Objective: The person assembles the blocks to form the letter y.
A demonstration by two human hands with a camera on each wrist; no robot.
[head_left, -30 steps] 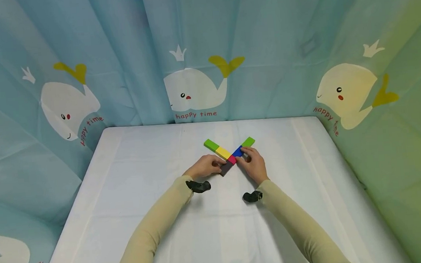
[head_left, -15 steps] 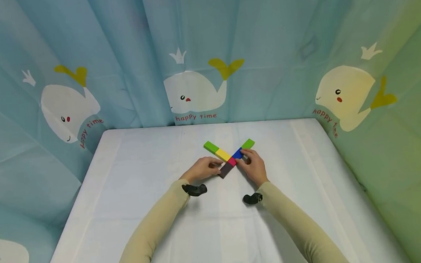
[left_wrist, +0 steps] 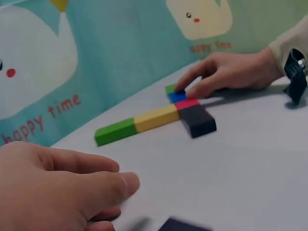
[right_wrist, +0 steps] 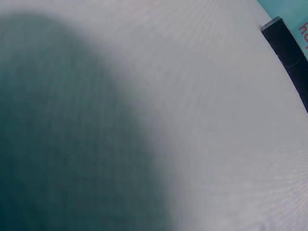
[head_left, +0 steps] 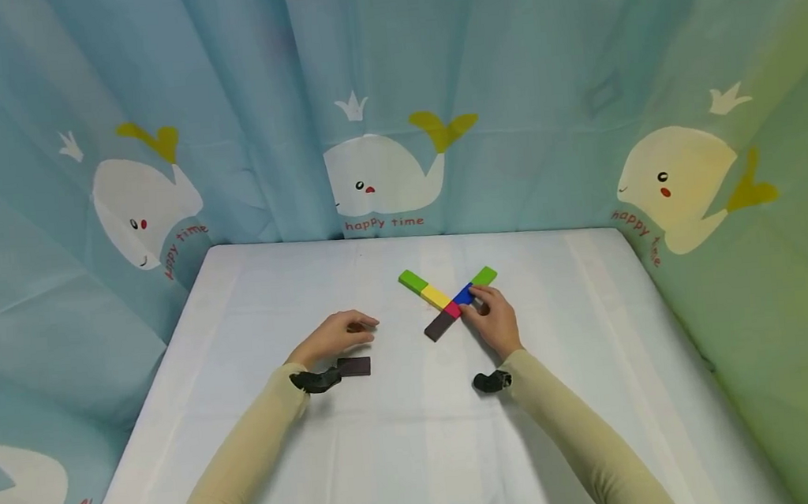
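Note:
Coloured blocks lie end to end in a Y on the table. One arm is a green block (head_left: 413, 281) and a yellow block (head_left: 436, 297); the other is a second green block (head_left: 484, 276) and a blue block (head_left: 462, 296). A red block (head_left: 452, 310) sits at the junction, with a black block (head_left: 441, 326) as the stem. My right hand (head_left: 497, 324) pinches the blue block between thumb and fingers. Well to the left, my left hand (head_left: 335, 336) hovers with relaxed fingers and holds nothing. Another dark block (head_left: 356, 366) lies just below it, partly hidden by the wrist strap.
A white cloth covers the table (head_left: 406, 457). Behind it and along both sides hangs a blue-green curtain (head_left: 525, 76) printed with whales. In the right wrist view a blurred dark shape hides the left part.
My left hand has let go of the black block and moved left, to above the loose dark block, which now shows. My right hand stays at the blue block.

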